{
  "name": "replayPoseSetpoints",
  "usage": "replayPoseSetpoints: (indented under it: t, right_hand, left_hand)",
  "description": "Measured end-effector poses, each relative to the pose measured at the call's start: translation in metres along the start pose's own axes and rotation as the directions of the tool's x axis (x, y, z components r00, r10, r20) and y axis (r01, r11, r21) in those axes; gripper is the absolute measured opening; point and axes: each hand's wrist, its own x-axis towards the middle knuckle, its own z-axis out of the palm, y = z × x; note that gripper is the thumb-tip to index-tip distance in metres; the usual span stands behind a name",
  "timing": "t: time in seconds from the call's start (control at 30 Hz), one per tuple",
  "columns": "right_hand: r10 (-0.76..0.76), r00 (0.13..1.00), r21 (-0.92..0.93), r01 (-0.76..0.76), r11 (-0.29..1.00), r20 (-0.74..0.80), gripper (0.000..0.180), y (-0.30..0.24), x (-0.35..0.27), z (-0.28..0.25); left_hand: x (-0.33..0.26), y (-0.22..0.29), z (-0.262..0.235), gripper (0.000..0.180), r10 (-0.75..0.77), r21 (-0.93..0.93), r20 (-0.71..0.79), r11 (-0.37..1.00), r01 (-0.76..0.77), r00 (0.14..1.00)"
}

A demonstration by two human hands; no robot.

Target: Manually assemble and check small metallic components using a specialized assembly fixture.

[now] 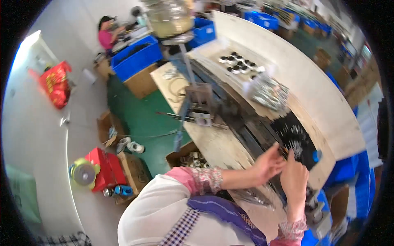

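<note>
— What are the hands on?

— Both meet over a dark pad [296,137] strewn with thin metal pins, on the wooden bench [213,141]. The left hand [267,164] pinches something small, probably a pin; too blurred to be sure. The right hand [294,177] is curled, fingertips touching the left.

— Anything nearby?

— A clear bag of metal parts [269,92] further along.

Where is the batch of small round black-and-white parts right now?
In the head view, the round black-and-white parts lie at the far end of the wooden workbench, upper centre, beyond the silvery bundle and well away from both hands.
</note>
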Motion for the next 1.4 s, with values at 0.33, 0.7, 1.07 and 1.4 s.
replayPoseSetpoints:
  t: [0.33,0.7,1.07,1.4]
  right_hand:
    - [-0.036,0.995,0.403,0.071,0.912,-0.093,0.030,0.018,-0.054,0.027]
    - [-0.157,0.987,0.437,0.146,0.887,-0.011,0.016,0.051,-0.074,0.166]
    - [-0.008,0.991,0.656,0.094,0.749,-0.133,0.014,0.052,-0.096,0.148]
    - [0.298,0.948,0.773,-0.105,0.625,-0.112,0.011,0.042,-0.105,0.112]
  left_hand:
    - [0.011,-0.023,-0.021,0.027,0.054,0.101,0.178,0.992,-0.073,0.982]
    - [-0.093,0.016,-0.043,0.043,-0.099,0.519,0.592,0.806,-0.285,0.800]
    - [-0.179,0.234,-0.257,0.084,0.977,0.712,0.141,-0.211,0.670,0.159]
    - [-0.109,0.105,-0.143,0.068,0.698,0.751,0.634,-0.658,-0.049,0.333]
